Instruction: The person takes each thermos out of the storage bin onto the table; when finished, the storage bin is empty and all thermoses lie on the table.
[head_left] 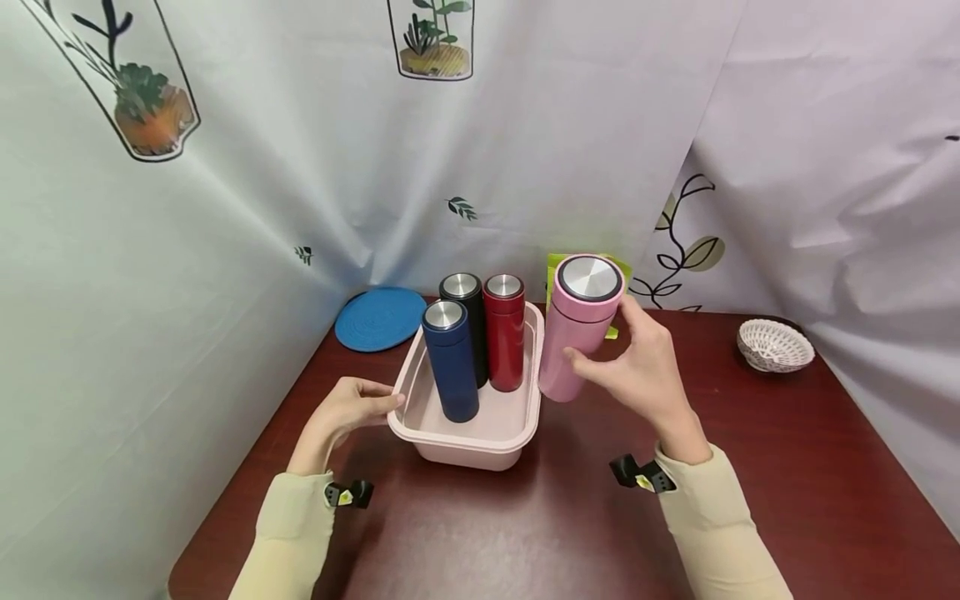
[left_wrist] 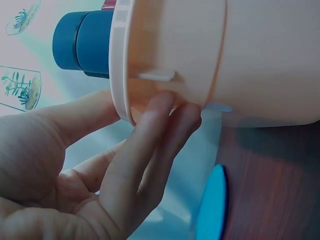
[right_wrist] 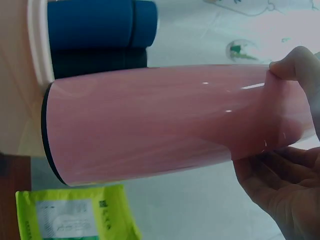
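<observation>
My right hand [head_left: 637,367] grips a pink thermos bottle [head_left: 573,333] with a silver lid, raised beside the right rim of a pale pink plastic basin [head_left: 468,457]. In the right wrist view the pink thermos [right_wrist: 150,125] spans the picture, its dark base by the basin's rim. At the basin's left rim, my left hand [head_left: 356,412] pinches the edge between thumb and fingers; the left wrist view shows the fingers [left_wrist: 150,135] under the rim. Inside the basin stand a blue thermos [head_left: 453,367], a black thermos [head_left: 471,308] and a red thermos [head_left: 506,342], all upright.
A round blue woven mat [head_left: 380,319] lies at the table's back left corner. Behind the pink thermos is a yellow-green packet [head_left: 552,267], partly hidden. At the back right sits a small white woven basket [head_left: 775,346]. A patterned curtain [head_left: 562,125] hangs behind the dark red table [head_left: 480,542].
</observation>
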